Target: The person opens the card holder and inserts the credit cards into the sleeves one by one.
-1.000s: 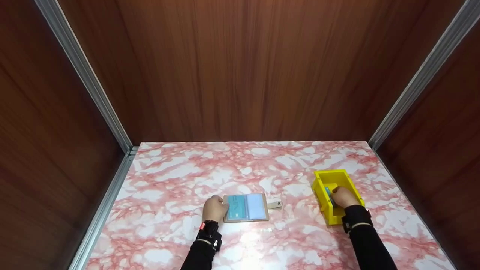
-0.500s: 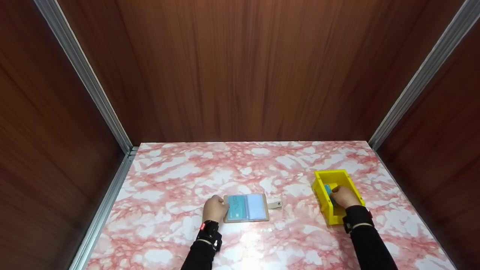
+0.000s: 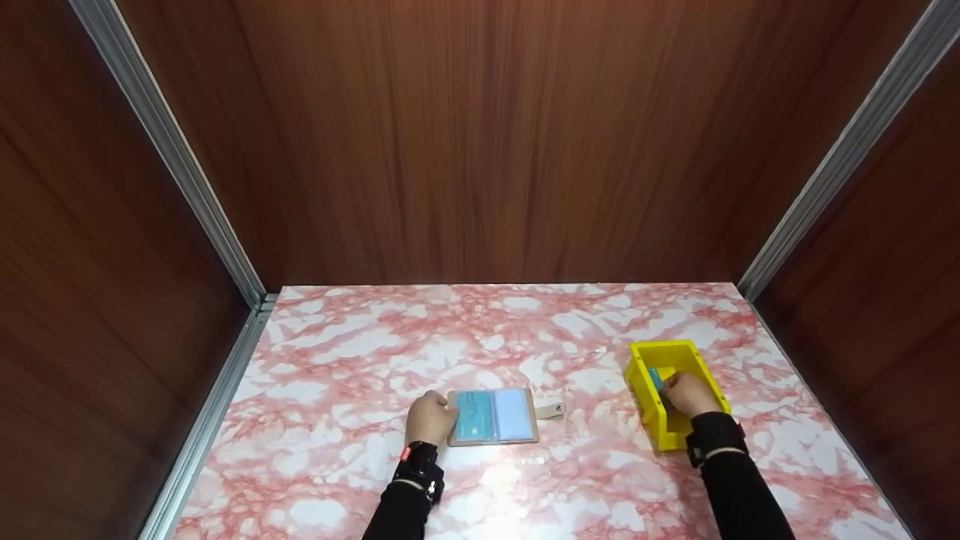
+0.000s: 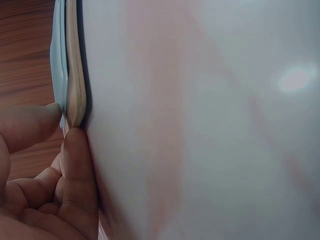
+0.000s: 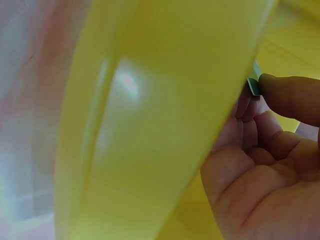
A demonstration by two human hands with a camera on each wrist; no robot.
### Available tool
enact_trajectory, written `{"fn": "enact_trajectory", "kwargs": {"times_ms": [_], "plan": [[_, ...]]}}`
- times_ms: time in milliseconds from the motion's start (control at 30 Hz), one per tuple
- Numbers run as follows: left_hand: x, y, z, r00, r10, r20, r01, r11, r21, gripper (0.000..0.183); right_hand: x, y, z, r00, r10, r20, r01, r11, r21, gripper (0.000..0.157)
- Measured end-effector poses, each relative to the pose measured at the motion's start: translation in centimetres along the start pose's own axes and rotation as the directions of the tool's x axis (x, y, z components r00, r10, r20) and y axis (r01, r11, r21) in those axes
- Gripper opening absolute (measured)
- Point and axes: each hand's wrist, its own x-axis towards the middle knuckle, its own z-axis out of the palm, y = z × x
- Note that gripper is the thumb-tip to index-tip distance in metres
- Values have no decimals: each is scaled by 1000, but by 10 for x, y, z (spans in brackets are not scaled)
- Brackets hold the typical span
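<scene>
An open card holder [image 3: 526, 420] with clear sleeves and a tan cover lies on the table, a teal card [image 3: 473, 416] in its left sleeve. At its left edge, my left hand [image 3: 429, 418] pinches it; the left wrist view shows the thumb [image 4: 30, 122] on the sleeves and a finger against the cover's edge. Over on the right, my right hand [image 3: 688, 394] reaches into a yellow bin [image 3: 660, 350]. Between its thumb and fingers it pinches a teal card [image 5: 254, 86], mostly hidden by the hand and the bin wall.
The holder's strap [image 3: 550, 410] with a snap sticks out to the right. Pink-and-white marbled table [image 3: 360, 345] surface lies between the holder and the bin. Brown wood-grain panels [image 3: 480, 150] stand at the back and both sides, with metal rails in the corners.
Inside the bin, the right hand and the teal card shift very slightly. The left hand and the card holder stay in place.
</scene>
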Motion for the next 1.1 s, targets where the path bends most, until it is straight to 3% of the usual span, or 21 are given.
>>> {"fn": "enact_trajectory", "kwargs": {"times_ms": [233,467,767,1100], "plan": [[0,1,0,1000,8,-7,-8,1000,-3,16,-2,2,-1,999,-22,-43,23,1000,9,20],[0,1,0,1000,14,-16,-14,1000,0,15,-5,0,-10,997,22,-79,-20,999,29,12],[0,-1,1,1000,19,-15,-19,1000,1,17,-10,-5,-21,994,20,-110,-12,998,68,26],[1,-1,1,1000,13,-11,-13,1000,-2,18,-14,-7,-28,983,-11,-183,28,995,93,30]]}}
